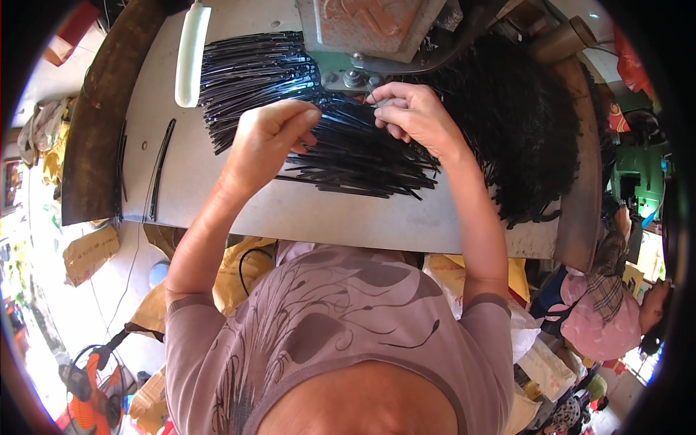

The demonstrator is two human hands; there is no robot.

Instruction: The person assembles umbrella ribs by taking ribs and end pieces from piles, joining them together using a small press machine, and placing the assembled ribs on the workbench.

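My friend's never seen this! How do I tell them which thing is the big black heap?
Start at the pale table and find the person's right hand above it. The heap lies on the table to the right of that hand. Unlike the black strips lined up in a row on the left, it is a shaggy tangle.

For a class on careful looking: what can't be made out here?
In the head view:
- Whatever the bare left hand may hold: hidden by the hand itself.
- What the bare right hand pinches, if anything: too small.
- Top of the blocky grey-and-orange metal machine part: cut off by the picture's upper edge.
- Single strips in the large heap of thin black strips: dark, overlapping.
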